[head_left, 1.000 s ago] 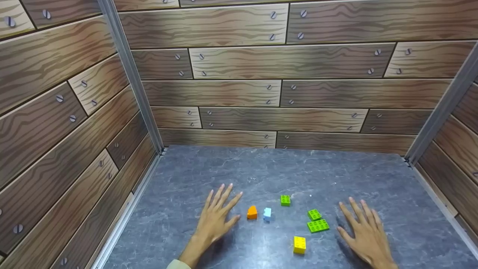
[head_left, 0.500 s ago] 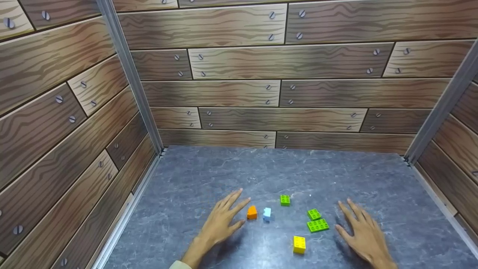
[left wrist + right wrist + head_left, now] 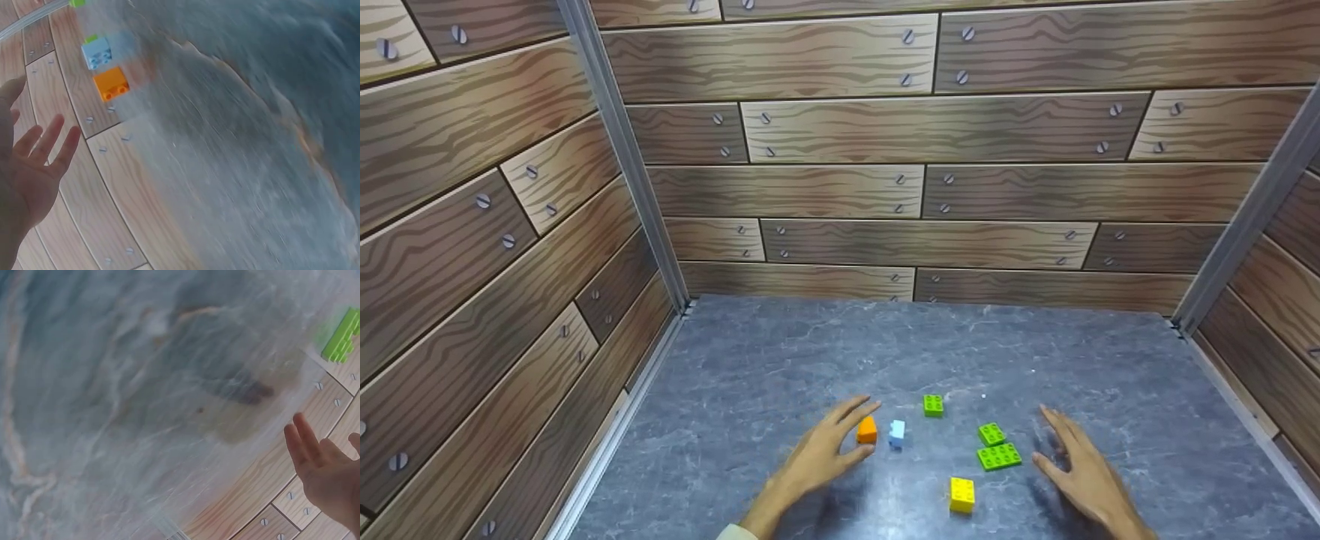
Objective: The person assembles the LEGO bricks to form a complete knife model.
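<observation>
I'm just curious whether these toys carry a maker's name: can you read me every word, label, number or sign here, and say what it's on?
None can be read.
Yellow block, orange block, light blue block, green blocks: no legible lettering; any marks on the studs would be too small.
Walls: only wood grain and screw heads.
Tabletop: only pale veins.
</observation>
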